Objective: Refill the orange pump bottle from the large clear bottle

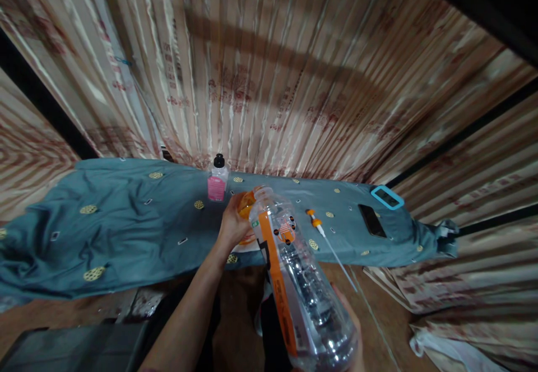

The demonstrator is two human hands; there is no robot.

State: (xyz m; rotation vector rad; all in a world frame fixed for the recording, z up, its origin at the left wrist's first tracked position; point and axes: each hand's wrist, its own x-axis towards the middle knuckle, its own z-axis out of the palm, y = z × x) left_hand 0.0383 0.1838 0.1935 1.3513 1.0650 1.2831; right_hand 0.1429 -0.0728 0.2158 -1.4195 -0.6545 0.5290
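Right hand (351, 327) grips base of clear plastic bottle (300, 282), neck tilted away – left hand (233, 223) closed on orange cap (246, 204) at its mouth. Beyond left hand: pink-labelled small bottle (217, 181) on teal cloth (126, 221) – screwdriver (321, 229) just right.

right hand (351, 327) mostly behind bottle (294, 282), orange cap (246, 204) half covered by left hand (232, 223)
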